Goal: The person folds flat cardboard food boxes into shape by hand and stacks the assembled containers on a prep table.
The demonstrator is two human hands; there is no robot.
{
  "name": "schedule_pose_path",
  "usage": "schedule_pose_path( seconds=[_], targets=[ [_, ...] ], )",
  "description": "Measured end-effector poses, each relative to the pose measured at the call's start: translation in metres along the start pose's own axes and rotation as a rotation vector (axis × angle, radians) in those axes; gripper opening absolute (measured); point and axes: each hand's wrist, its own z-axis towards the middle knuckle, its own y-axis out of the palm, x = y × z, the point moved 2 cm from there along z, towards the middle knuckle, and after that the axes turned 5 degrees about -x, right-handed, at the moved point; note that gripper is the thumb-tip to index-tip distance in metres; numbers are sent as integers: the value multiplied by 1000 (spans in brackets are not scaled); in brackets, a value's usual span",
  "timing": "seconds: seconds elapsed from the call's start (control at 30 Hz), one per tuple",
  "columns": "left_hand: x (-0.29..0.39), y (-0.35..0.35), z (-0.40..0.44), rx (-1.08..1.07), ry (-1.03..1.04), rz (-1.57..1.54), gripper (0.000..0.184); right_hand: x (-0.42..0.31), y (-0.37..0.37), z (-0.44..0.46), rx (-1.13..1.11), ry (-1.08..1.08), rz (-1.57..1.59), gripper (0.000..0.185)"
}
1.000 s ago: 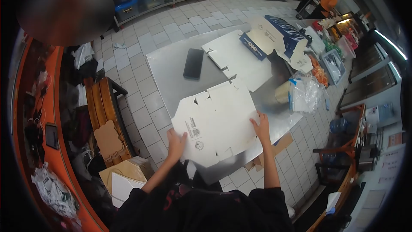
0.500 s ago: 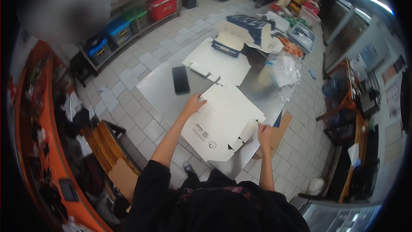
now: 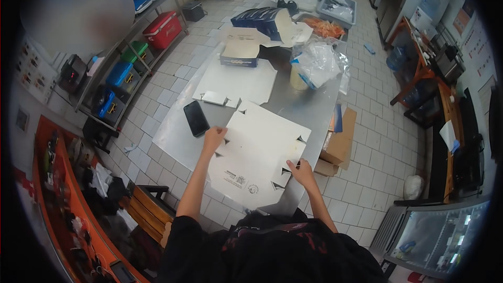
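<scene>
On the metal table lies a flat white cardboard box blank [image 3: 257, 147] with dark slots along its edges and small print near my end. My left hand [image 3: 214, 139] pinches its left edge beside a slot. At the right edge, my right hand [image 3: 302, 172] has its thumb and fingers closed on a side flap by the slots. Beyond this piece rests a second white box blank [image 3: 241, 81], with small tabs standing up at its near edge. A black phone [image 3: 196, 118] lies just past my left hand.
Dark blue printed boxes [image 3: 262, 21] and a clear plastic bag [image 3: 318, 60] sit farther up the metal table [image 3: 175, 120]. Behind them are a grey plastic bin [image 3: 337, 9] and a tray of orange food [image 3: 325, 28]. Brown cardboard [image 3: 340, 139] stands off the right edge.
My view has shifted, showing more of the right side. The right-hand flap, folded inward before, now lies flatter. My left hand sits by the left-edge slots, which now show.
</scene>
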Motion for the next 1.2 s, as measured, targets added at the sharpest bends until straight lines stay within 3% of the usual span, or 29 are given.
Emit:
schedule_pose_path(
  seconds=[0.07, 0.13, 0.2, 0.27, 0.3, 0.4, 0.5, 0.67, 0.73, 0.77, 0.83, 0.93, 1.07, 1.2],
  targets=[
    [-3, -4, 4, -108, -122, -19, 43, 27, 15, 2, 212, -95, 47, 48],
    [14, -11, -4, -159, -224, -139, 47, 17, 5, -2, 152, 25, 236, 43],
    [35, -17, -13, -195, -307, -516, 52, 9, 3, -4, 108, 146, 420, 41],
    [25, -17, -4, -318, -306, -615, 53, -4, 9, 0, 121, -110, 826, 45],
    [20, -16, -1, -427, -309, -725, 54, -12, 8, 2, 176, -145, 762, 42],
    [21, -15, 5, -408, -338, -751, 51, -26, 12, 10, 222, -80, 891, 45],
    [7, -1, 16, -479, -231, -782, 48, -35, 11, 17, 294, -56, 800, 46],
    [-5, 3, 16, -563, -273, -845, 53, -43, 12, 3, 336, 73, 621, 45],
    [0, 0, 20, -610, -226, -850, 56, -44, 10, 2, 525, -148, 279, 46],
    [0, -2, 21, -629, -258, -880, 57, -42, 11, -2, 542, -140, 273, 46],
    [3, -7, 23, -666, -293, -908, 58, -55, 7, -14, 389, -38, 611, 44],
    [10, -12, 29, -849, -211, -820, 57, -52, 14, -25, 319, 11, 688, 42],
    [13, -8, 22, -762, -211, -729, 57, -50, 21, -36, 384, 16, 707, 42],
    [17, -14, 23, -812, -230, -708, 57, -40, 18, -43, 251, 18, 748, 43]
  ],
)
